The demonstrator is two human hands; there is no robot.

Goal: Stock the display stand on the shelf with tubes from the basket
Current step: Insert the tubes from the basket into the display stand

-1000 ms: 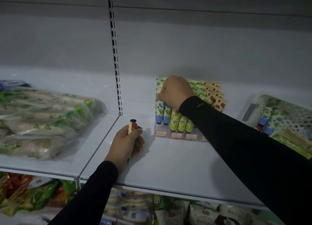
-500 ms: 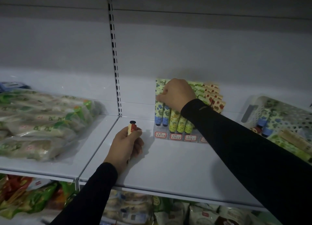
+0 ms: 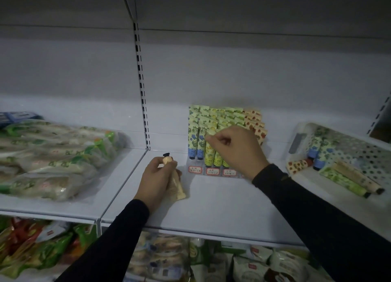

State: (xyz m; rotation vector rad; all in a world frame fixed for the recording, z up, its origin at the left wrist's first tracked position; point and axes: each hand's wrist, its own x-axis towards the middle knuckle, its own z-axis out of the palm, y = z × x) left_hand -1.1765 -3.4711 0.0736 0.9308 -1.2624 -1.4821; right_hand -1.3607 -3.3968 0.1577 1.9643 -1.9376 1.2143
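Where the white shelf (image 3: 211, 201) meets the back wall, the display stand (image 3: 213, 171) sits with rows of patterned tubes standing upright in it: blue-flowered ones (image 3: 193, 140) on the left, yellow-green ones (image 3: 218, 120) in the middle and red-spotted ones (image 3: 257, 125) at the right, with small red-bordered price labels (image 3: 212, 171) along its front edge. The right hand (image 3: 234, 148) is in front of the stand's middle rows, fingers curled in, the thumb and forefinger drawn together near the top of a yellow-green tube; from here I cannot tell whether it is really pinching that tube or only touching it. The left hand (image 3: 157, 176) rests on the shelf just left of the stand and grips a cream tube (image 3: 175, 183), its black cap (image 3: 166, 154) pointing toward the wall and its flat crimped end sticking out below the palm. Both arms are in dark sleeves (image 3: 317, 214). At the right end of the shelf stands the white perforated basket (image 3: 304, 131), tilted toward me, with more tubes lying loose inside it, blue, green, cream and one red-spotted. On the neighbouring shelf section to the left lie clear bags of packaged food (image 3: 53, 159), and more packets (image 3: 158, 258) crowd the shelf below.
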